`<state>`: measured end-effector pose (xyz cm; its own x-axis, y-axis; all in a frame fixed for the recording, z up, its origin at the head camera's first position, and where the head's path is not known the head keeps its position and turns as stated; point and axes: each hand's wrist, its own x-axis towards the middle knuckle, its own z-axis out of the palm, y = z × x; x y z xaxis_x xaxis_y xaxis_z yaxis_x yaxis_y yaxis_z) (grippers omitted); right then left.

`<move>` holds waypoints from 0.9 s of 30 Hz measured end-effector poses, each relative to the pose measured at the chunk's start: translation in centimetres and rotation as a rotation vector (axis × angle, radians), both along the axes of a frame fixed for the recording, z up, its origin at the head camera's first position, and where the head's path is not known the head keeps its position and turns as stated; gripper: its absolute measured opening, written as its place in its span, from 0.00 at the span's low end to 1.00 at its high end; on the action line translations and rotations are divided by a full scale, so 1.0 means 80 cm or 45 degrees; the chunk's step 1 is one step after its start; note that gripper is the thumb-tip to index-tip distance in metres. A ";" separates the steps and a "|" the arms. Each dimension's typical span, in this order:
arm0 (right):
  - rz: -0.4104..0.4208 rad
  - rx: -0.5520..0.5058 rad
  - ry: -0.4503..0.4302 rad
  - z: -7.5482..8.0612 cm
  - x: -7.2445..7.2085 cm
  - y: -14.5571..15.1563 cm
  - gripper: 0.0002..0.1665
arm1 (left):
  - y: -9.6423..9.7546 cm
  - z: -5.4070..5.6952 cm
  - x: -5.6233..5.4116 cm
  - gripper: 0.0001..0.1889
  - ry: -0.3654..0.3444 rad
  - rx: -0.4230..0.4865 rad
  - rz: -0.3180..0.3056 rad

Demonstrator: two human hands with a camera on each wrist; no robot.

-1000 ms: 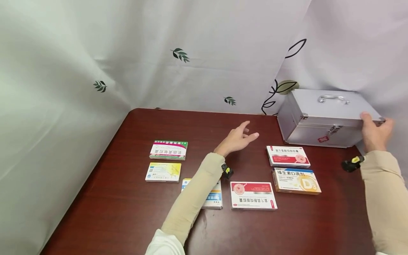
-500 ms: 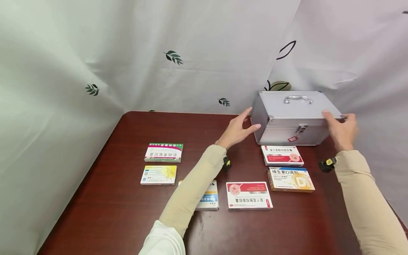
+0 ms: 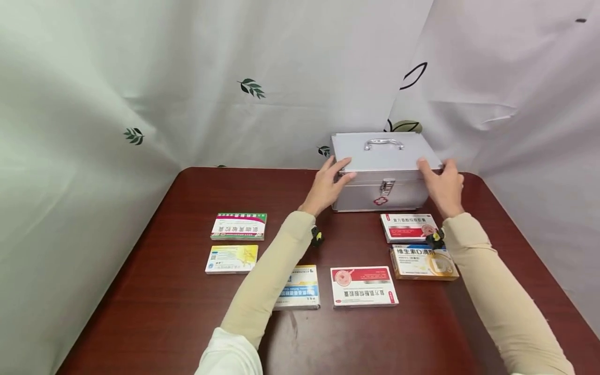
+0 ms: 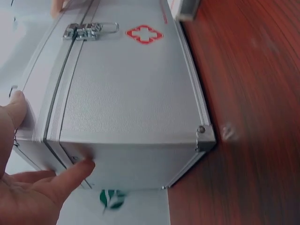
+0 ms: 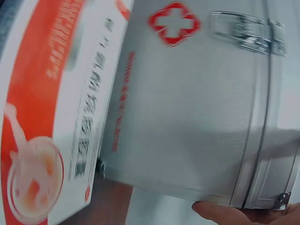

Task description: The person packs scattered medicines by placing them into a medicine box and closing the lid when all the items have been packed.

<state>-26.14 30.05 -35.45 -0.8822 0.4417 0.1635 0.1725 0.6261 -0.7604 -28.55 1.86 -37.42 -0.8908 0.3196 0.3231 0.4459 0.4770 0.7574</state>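
A silver metal first-aid case (image 3: 382, 160), its lid closed, stands at the back of the table between both hands. My left hand (image 3: 324, 188) holds its left front corner, thumb at the lid and fingers along the side; the left wrist view shows that thumb (image 4: 18, 108) on the lid. At the opposite corner, my right hand (image 3: 444, 189) grips with its thumb on the lid top and fingers over the right side. The latch (image 4: 89, 31) and red cross emblem (image 5: 174, 23) face me. A red-and-white medicine box (image 3: 407, 228) lies just before the case.
More medicine boxes lie flat: the vitamin D box (image 3: 417, 261) partly under my right wrist, another red-and-white box (image 3: 363, 286), a blue-and-white box (image 3: 300, 291) partly behind my left sleeve, and green (image 3: 239, 226) and yellow (image 3: 232, 259) ones at left. A white curtain (image 3: 281, 62) hangs behind.
The case has slid left along the table's back with my right hand on it. My left hand, apart from it a second ago, has come onto its left corner.
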 end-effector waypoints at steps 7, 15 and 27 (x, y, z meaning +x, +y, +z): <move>0.229 0.166 0.081 -0.001 -0.009 -0.040 0.41 | -0.054 0.000 0.001 0.26 0.027 0.006 0.050; 0.467 0.289 0.098 0.004 -0.014 -0.084 0.42 | -0.114 0.002 0.008 0.23 0.105 0.112 0.179; 0.585 0.301 0.171 -0.006 0.044 -0.111 0.39 | -0.159 -0.012 0.063 0.23 0.129 0.146 0.209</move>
<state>-22.61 21.16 -35.96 -0.9405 -0.0475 0.3366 -0.2486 0.7713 -0.5860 -23.48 -10.85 -38.39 -0.8889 0.1292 0.4394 0.4459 0.4631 0.7660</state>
